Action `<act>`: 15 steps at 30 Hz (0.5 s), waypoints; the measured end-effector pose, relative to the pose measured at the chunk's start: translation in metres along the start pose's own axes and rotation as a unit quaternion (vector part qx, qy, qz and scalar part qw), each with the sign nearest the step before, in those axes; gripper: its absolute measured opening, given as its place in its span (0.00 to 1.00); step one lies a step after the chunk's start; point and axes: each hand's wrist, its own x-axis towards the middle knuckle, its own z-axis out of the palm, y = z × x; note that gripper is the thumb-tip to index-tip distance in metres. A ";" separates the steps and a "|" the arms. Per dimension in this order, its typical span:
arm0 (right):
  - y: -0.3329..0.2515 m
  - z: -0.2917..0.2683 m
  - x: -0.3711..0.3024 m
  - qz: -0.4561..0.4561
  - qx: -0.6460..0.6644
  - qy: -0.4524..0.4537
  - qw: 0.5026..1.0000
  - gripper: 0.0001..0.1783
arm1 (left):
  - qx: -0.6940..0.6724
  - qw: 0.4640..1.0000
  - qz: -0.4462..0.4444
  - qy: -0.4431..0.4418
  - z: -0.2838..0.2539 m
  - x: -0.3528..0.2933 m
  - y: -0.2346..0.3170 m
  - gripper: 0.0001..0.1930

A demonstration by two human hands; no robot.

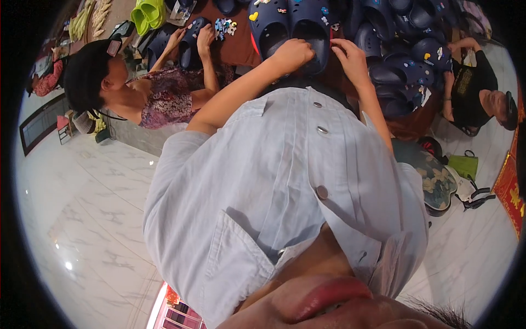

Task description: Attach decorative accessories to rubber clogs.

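Note:
In front of me on the brown table lies a pair of navy foam clogs, a left clog [269, 27] and a right clog [310, 27], with small colourful charms on their tops. My left hand [295, 56] is closed, its fingers curled over the opening of the right clog; whatever the fingertips grip is hidden. At that clog's outer side, my right hand [350, 59] touches the edge with thumb and forefinger slightly apart, and a thin strip of red shows there. Loose charms [225, 27] lie to the left of the pair.
At my left a person [164, 93] handles another navy clog [190, 44]. Stacked navy clogs [402, 71] fill the table's right side, with another person [476, 88] beyond. Lime-green clogs [147, 15] stand at the far left. A floral-covered stool [430, 175] is at my right.

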 end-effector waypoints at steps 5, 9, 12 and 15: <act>0.001 0.001 -0.006 -0.007 -0.018 -0.001 1.000 0.11 | 0.004 1.000 0.002 -0.029 -0.004 0.003 0.004 0.10; 0.004 0.004 -0.009 -0.020 -0.022 0.000 1.000 0.11 | 0.005 1.000 -0.015 -0.012 -0.004 0.003 0.006 0.12; 0.004 0.005 -0.010 -0.020 -0.011 0.000 1.000 0.11 | -0.024 0.999 -0.026 0.007 -0.005 0.002 0.010 0.14; 0.005 0.005 -0.006 -0.008 0.000 -0.010 1.000 0.12 | -0.038 0.999 0.011 0.031 0.001 0.007 0.013 0.14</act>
